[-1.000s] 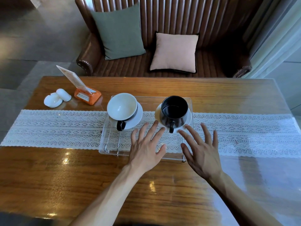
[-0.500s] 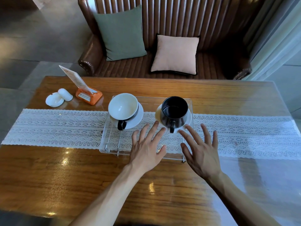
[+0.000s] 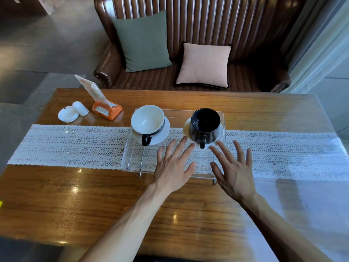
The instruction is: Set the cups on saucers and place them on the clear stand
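Observation:
A clear stand [image 3: 132,163] sits on the lace runner at the table's middle. On its left part a cup with a white inside and black handle [image 3: 147,119] rests on a white saucer [image 3: 164,131]. To the right, a black cup [image 3: 205,125] sits on a second white saucer [image 3: 220,136]. My left hand [image 3: 174,167] hovers flat over the stand's front, fingers spread, holding nothing. My right hand [image 3: 234,171] is spread beside it, just in front of the black cup, also empty.
A white lace runner [image 3: 75,146] crosses the wooden table [image 3: 94,201]. At the far left stand an orange card holder with a menu card [image 3: 106,109] and a white ashtray [image 3: 68,115]. A brown leather sofa with two cushions [image 3: 204,65] is behind the table.
Both hands stay spread over the front of the stand, hardly moved. The view has tilted slightly; the cups and saucers have not moved.

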